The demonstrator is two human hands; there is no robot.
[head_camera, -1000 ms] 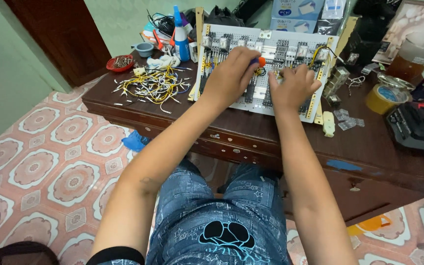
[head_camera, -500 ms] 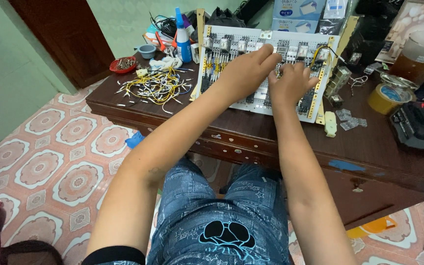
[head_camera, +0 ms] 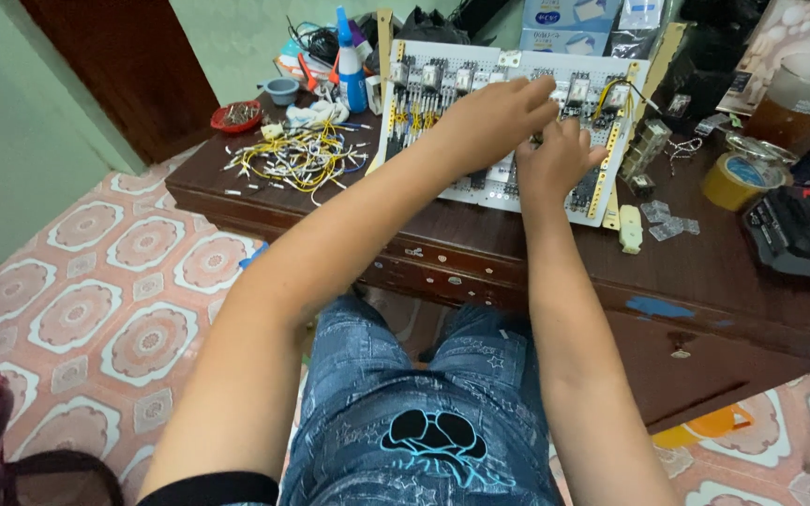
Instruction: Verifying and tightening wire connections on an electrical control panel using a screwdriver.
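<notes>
A white perforated panel board [head_camera: 407, 155] with rows of small relays and yellow wiring lies tilted on a dark wooden desk [head_camera: 480, 253]. My left hand [head_camera: 494, 117] reaches across the board's middle, its fingers held together and touching small white parts near the top row. Just to its right, my right hand [head_camera: 555, 161] rests curled on the board, knuckles up. The fingertips of both hands are hidden, so I cannot see anything held. I sit at the desk in blue patterned jeans.
A heap of short yellow and white wires [head_camera: 297, 155] lies left of the board, by a red dish [head_camera: 236, 117], a small bowl [head_camera: 281, 91] and a blue-capped bottle [head_camera: 352, 66]. A yellow tape roll [head_camera: 738, 178], a black tool [head_camera: 799, 230] and an amber jar [head_camera: 785, 112] stand at the right.
My left hand has moved up and right across the board toward the top row. The right hand has stayed in about the same place. An orange item seen by my left hand earlier is out of sight.
</notes>
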